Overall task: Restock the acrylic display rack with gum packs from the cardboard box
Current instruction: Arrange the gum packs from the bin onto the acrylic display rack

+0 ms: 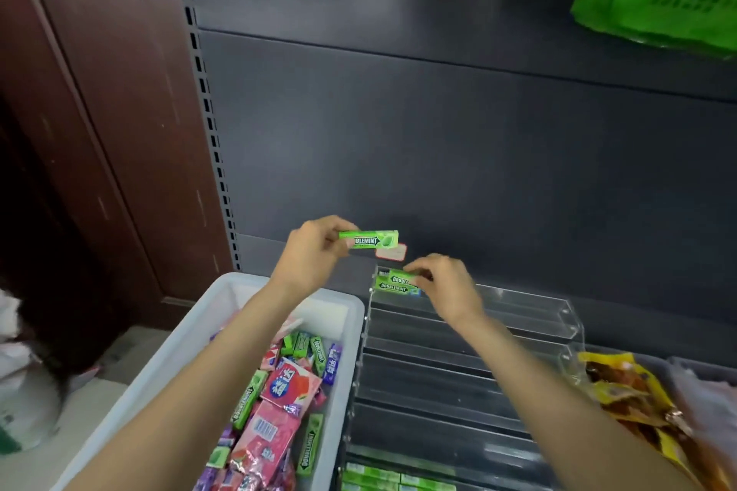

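Yellow snack bags [634,399] beside rack [530,315]

Two bare forearms are seen, the left hand [309,251] and right hand [448,287] uncovered. No sleeve, glove, ring or watch is worn within view.

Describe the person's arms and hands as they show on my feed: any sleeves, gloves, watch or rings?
Both forearms are bare up to the frame's bottom edge; no sleeve shows. The left hand and right hand wear no gloves. No watch, bracelet or band shows at either wrist, and no ring is visible, though the fingers are slightly blurred. No markings show on the arms.
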